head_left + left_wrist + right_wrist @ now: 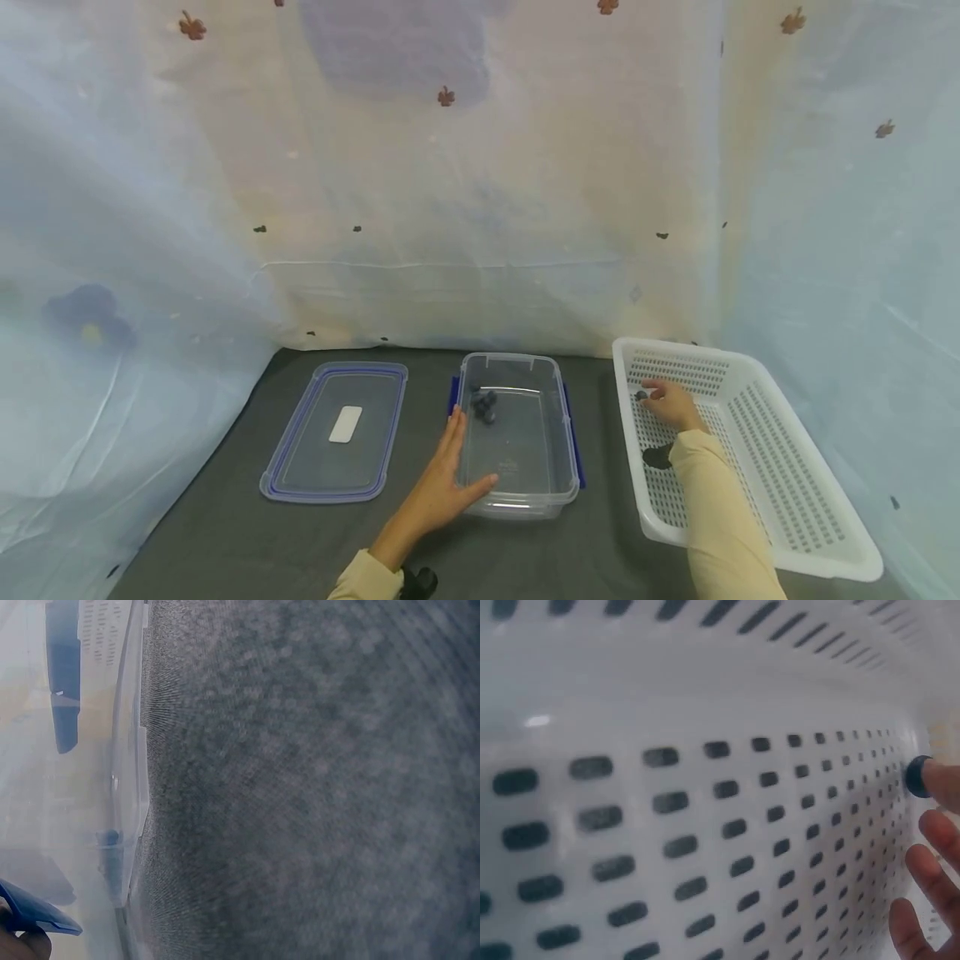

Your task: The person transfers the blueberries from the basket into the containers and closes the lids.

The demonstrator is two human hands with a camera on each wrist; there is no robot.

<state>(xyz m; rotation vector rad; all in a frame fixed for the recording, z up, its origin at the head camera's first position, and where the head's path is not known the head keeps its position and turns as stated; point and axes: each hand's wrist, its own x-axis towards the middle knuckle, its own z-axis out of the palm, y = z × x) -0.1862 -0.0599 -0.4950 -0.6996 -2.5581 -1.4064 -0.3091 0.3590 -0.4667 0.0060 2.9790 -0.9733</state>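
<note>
A clear plastic container [517,450] with blue side latches stands in the middle. Several small, dark blue round pieces like blueberries [486,407] lie in its far left part. My left hand [442,483] rests along its left side, fingers extended and thumb over the near rim. In the left wrist view a fingertip meets a blue latch [37,911]. To the right, my right hand [672,404] reaches into a white perforated basket [795,467]. One dark round piece [917,776] sits at its fingertips; whether they pinch it is unclear.
A clear lid [307,458] with a blue seal and a white label [346,424] lies flat to the left of the container. Dark grey cloth [217,517] covers the table. Patterned curtains [480,208] hang behind and at both sides.
</note>
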